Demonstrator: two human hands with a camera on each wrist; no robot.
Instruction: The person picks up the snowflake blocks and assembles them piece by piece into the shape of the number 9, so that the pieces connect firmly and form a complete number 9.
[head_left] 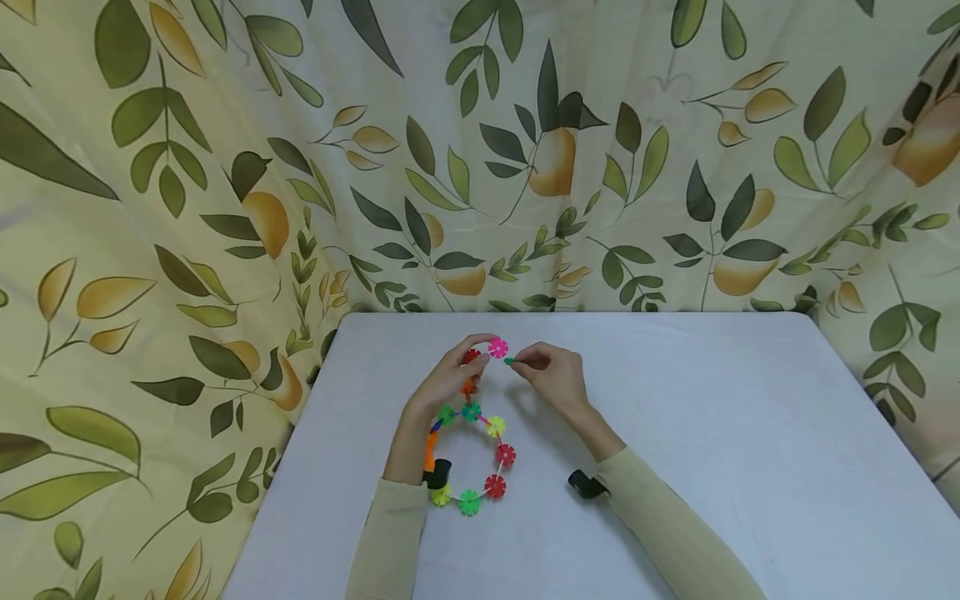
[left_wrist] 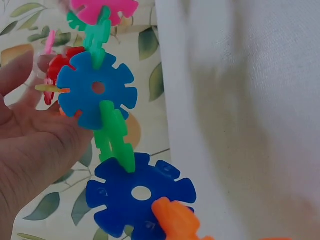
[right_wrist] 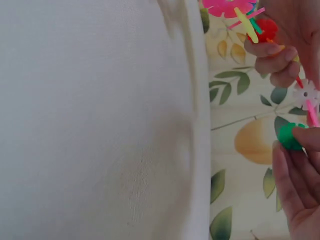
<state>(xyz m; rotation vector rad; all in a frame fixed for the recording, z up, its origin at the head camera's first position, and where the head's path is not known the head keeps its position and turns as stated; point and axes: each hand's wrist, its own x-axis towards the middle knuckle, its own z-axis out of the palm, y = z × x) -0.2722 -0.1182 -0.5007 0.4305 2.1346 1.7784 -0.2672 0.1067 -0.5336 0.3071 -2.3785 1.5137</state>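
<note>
My left hand [head_left: 441, 385] grips the end of a chain of notched plastic flower discs above the table. A pink disc [head_left: 498, 347] stands out at its fingertips. Thumb and fingers of my right hand [head_left: 561, 382] pinch a single green disc [right_wrist: 289, 136], close beside the pink one; whether the two touch cannot be told. The chain hangs down to a loop of discs, among them a red disc [head_left: 506, 455] and a bright green disc [head_left: 469, 502]. In the left wrist view, a light-blue disc [left_wrist: 82, 107] and a dark-blue disc [left_wrist: 117, 187] are joined through a green one.
A white-covered table [head_left: 712, 433] lies under both hands. Behind it and to the left hangs a leaf-patterned curtain [head_left: 480, 208]. Black wrist devices [head_left: 587, 485] sit at both sleeve cuffs, the left one overlapping part of the disc loop from the head view.
</note>
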